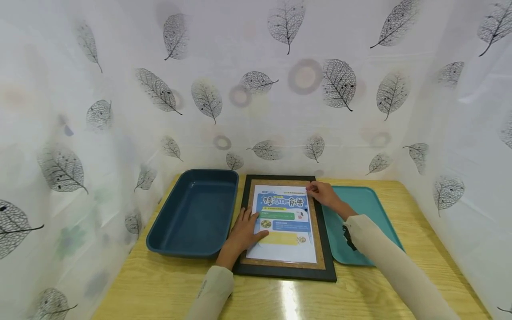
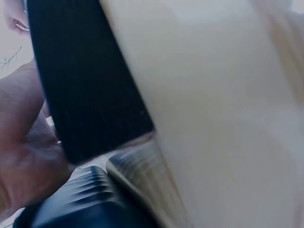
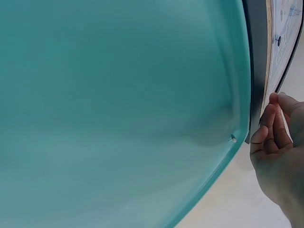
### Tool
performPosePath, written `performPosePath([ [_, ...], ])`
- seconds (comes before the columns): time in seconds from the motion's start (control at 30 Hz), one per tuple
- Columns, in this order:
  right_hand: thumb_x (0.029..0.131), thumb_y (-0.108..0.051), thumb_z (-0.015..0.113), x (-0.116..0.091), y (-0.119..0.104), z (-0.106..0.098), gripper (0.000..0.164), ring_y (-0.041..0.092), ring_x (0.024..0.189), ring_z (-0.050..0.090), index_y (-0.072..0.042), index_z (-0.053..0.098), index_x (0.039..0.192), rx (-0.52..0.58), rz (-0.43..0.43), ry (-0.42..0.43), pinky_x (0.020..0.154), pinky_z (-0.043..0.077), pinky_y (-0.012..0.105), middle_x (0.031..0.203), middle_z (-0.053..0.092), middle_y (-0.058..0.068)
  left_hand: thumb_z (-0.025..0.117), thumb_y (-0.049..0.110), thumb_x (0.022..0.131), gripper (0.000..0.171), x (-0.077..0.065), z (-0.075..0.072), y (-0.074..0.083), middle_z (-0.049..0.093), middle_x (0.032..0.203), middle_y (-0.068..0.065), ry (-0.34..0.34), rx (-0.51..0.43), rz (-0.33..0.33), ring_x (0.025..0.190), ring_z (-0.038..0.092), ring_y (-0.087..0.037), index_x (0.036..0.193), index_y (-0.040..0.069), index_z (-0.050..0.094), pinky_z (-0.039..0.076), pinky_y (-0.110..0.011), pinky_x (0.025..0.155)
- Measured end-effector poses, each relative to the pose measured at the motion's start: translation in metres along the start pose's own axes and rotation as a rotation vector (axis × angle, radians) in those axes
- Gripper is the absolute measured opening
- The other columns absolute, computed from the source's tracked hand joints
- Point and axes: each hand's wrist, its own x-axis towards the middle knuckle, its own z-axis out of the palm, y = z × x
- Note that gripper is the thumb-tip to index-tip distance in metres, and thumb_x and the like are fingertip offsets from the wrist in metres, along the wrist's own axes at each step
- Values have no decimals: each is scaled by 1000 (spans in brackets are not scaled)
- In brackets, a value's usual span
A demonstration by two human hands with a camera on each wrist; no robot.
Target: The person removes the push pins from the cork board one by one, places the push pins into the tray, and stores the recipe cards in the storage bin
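Note:
A printed sheet with a glossy surface [image 1: 284, 251] lies on a cork board [image 1: 321, 249] in a black frame [image 1: 288, 272]. My left hand [image 1: 243, 232] rests over the frame's left side, fingers and thumb spread and touching the sheet's left part. At the sheet's top right corner, my right hand [image 1: 322, 194] has thumb and index fingertips together. Whatever sits between those fingertips is hidden. In the right wrist view a small clear pushpin [image 3: 232, 138] lies at the edge of the teal tray [image 3: 118, 95]. A small dark round dot shows on the sheet's right side.
A deep dark blue basin [image 1: 192, 255] stands left of the board, close to my left hand. The teal tray lies against the board's right side, under my right forearm. All stand on a wooden table [image 1: 160, 289], with a leaf-patterned curtain [image 1: 256, 120] behind and at both sides.

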Motion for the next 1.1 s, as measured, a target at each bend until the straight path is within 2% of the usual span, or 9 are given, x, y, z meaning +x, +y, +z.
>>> performPosePath([
  [0.27, 102, -8, 67, -8, 8, -10, 17, 36, 99, 71, 4, 72, 112, -6, 46, 10, 88, 58, 52, 107, 74, 21, 68, 57, 96, 83, 0, -4, 2, 20, 171, -19, -9, 10, -8, 158, 9, -42, 159, 11, 41, 21, -57, 124],
  [0.67, 100, -2, 67, -23, 23, -22, 14, 40, 99, 71, 8, 70, 110, -15, 27, 53, 89, 57, 54, 106, 73, 24, 69, 57, 96, 83, 1, -1, 0, 20, 171, -19, -2, 10, 5, 158, 10, -43, 159, 10, 42, 21, -57, 124],
  [1.1, 99, -1, 67, -31, 39, -29, 14, 42, 100, 70, 9, 70, 108, -31, 22, 23, 88, 58, 53, 107, 73, 26, 71, 54, 95, 82, -1, -2, 3, 23, 169, -22, 11, 14, 16, 157, 13, -45, 157, 7, 44, 23, -58, 124],
])
